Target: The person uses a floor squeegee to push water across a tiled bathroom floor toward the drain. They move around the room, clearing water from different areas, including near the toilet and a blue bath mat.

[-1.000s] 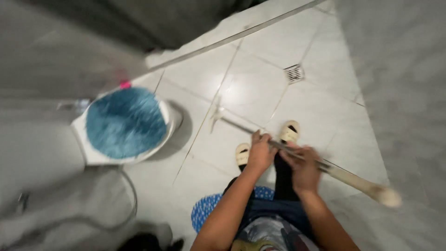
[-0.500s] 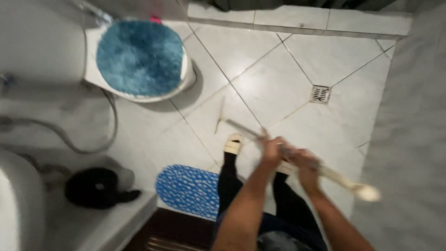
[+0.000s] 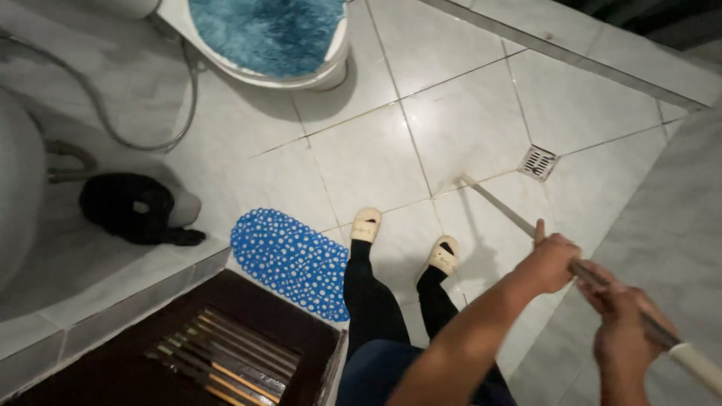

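Glossy white tiles [image 3: 361, 162] fill the frame. Lower right, both hands wrap a long thin pole [image 3: 511, 214]: left hand [image 3: 553, 262] further down it, right hand [image 3: 628, 338] closed by its pale end. Its tip touches the floor beside the square metal drain [image 3: 538, 162]. Bumpy blue mat [image 3: 289, 259] lies centre-left.
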